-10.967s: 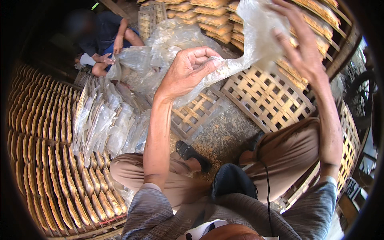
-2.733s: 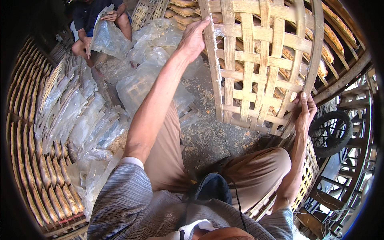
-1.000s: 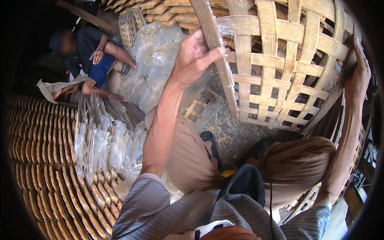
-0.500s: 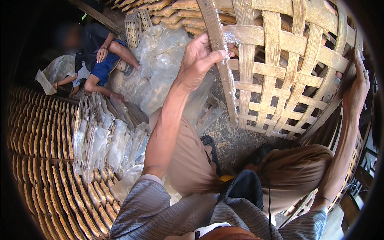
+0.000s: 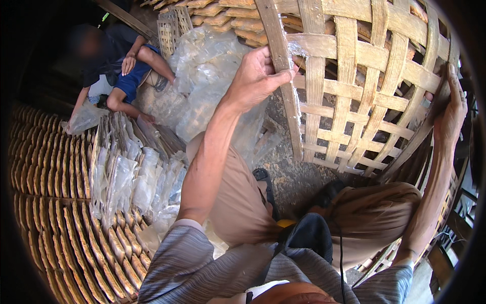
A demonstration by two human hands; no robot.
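Observation:
A large woven bamboo tray (image 5: 349, 58) with flat wooden edge strips stands raised in front of me, its lattice gaps showing what lies behind. My left hand (image 5: 260, 78) is closed round its left wooden strip, thumb on the near face and fingers partly hidden behind. At the opposite edge, my right hand (image 5: 450, 104) grips the other strip. Its fingers lie along the outer side, and a fingertip seems to show through the weave. White residue clings to the strip by my left thumb.
Stacked trays of brownish slabs (image 5: 223, 15) stand behind the bamboo tray. More slabs (image 5: 71, 238) stand in rows at left, beside thin sheets wrapped in plastic (image 5: 121, 172). Clear plastic (image 5: 202, 76) covers the floor ahead. Another person (image 5: 124, 66) sits at far left.
The bamboo tray's left strip and my left hand have shifted slightly right. At far left, the other person's arm has lowered, and the plastic there has moved down toward the slab rows.

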